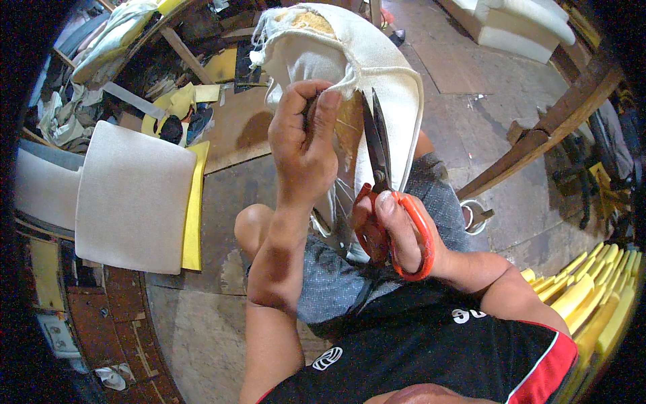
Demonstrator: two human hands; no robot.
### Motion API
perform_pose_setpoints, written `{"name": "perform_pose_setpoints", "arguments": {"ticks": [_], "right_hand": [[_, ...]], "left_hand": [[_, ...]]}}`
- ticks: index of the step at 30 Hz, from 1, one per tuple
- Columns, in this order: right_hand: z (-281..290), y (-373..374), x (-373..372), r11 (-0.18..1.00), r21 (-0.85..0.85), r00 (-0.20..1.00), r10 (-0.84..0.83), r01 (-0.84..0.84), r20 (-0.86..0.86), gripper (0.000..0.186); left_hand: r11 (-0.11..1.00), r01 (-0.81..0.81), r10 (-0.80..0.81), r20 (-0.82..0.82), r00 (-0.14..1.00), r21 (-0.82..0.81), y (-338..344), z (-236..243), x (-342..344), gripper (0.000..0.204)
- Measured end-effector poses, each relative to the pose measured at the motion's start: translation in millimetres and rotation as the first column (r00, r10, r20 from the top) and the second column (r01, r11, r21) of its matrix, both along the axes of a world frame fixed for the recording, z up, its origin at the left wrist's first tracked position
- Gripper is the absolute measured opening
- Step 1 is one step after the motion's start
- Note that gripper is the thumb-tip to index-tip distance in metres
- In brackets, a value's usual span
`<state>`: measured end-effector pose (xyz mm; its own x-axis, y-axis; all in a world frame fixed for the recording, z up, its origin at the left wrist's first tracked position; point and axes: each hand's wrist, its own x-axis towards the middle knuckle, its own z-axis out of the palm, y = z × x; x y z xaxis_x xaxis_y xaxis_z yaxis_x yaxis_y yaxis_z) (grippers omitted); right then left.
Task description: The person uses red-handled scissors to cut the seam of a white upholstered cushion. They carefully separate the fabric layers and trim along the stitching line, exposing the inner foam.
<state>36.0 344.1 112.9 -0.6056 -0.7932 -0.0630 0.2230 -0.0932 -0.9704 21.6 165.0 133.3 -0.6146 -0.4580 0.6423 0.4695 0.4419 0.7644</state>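
Note:
Across my lap lies a cream fabric-covered piece (389,74), with frayed threads and yellow foam (313,21) showing at its top. My left hand (303,141) is closed in a pinch on the folded edge of its fabric. My right hand (397,229) grips scissors (379,155) by their red handles, with the dark blades slightly apart and pointing up beside the fabric edge, just right of my left fingertips.
A pale padded panel (131,195) and yellow foam lie at the left, below piled cloth and scraps (74,114). A wooden beam (545,128) slants at the right, near a cream upholstered piece (515,27). Several yellow foam strips (585,289) are at lower right.

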Motion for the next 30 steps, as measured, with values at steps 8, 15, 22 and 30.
{"name": "perform_pose_setpoints", "arguments": {"ticks": [8, 15, 22, 30], "right_hand": [[2, -2, -2, 0.999, 0.025, 1.000, 0.024, -0.024, 0.010, 0.055], [5, -2, 2, 1.000, -0.002, 0.996, 0.008, -0.008, 0.094, 0.055], [6, -2, 0, 1.000, 0.017, 1.000, 0.006, -0.006, -0.012, 0.060], [7, 1, 0, 0.999, 0.041, 0.998, -0.013, 0.010, 0.066, 0.061]], "left_hand": [[1.000, -0.003, 0.003, -0.021, 1.000, 0.001, 4, -2, 0, 0.010], [0.988, -0.076, 0.070, -0.046, 0.996, -0.136, 2, -4, 1, 0.012], [0.988, -0.097, 0.089, -0.066, 0.994, -0.124, 10, -4, 2, 0.014], [0.977, -0.121, 0.127, 0.021, 0.992, -0.174, 12, -5, 6, 0.014]]}}
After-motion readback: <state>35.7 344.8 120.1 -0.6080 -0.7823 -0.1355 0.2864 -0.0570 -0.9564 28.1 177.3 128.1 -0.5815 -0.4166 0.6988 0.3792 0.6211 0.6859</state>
